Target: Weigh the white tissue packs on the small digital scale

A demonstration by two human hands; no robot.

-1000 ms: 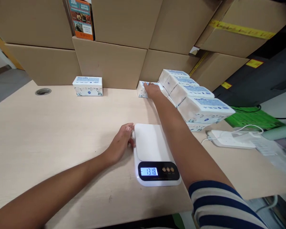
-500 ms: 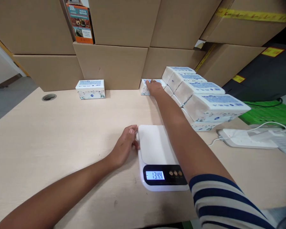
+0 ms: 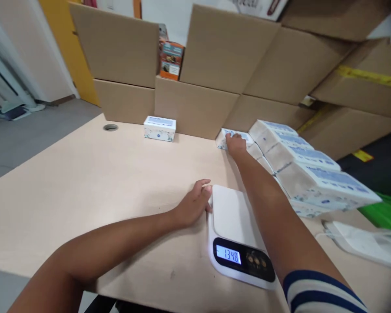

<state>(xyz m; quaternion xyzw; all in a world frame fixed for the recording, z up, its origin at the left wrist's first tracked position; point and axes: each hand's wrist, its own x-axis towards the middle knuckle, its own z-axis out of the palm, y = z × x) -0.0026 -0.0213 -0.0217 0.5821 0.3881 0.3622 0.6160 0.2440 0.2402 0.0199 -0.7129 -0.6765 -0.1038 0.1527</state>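
Note:
My left hand [image 3: 193, 206] lies against the left edge of a white kitchen scale [image 3: 233, 213], fingers apart and touching its side. The scale's lit display [image 3: 228, 254] reads 134.8, and nothing rests on the visible part of its platform. My right arm reaches across the scale's right side, hiding part of it. At the back, my right hand [image 3: 237, 143] grips a white and blue tissue pack [image 3: 222, 140] on the table, with fingers bent over its top. That pack sits beside a stack of similar tissue packs [image 3: 316, 174].
Another tissue pack [image 3: 159, 129] stands alone at the back left, near a round cable hole [image 3: 111, 127]. Cardboard boxes [image 3: 195, 108] form a wall behind the table [image 3: 84, 187]. A small orange box [image 3: 171, 61] sits among them. A white power strip [image 3: 361, 243] lies at the right.
The view has swung left, so things appear farther right and tilted. The scale's reading went from 134.4 to 134.8. Both hands stay at the same things.

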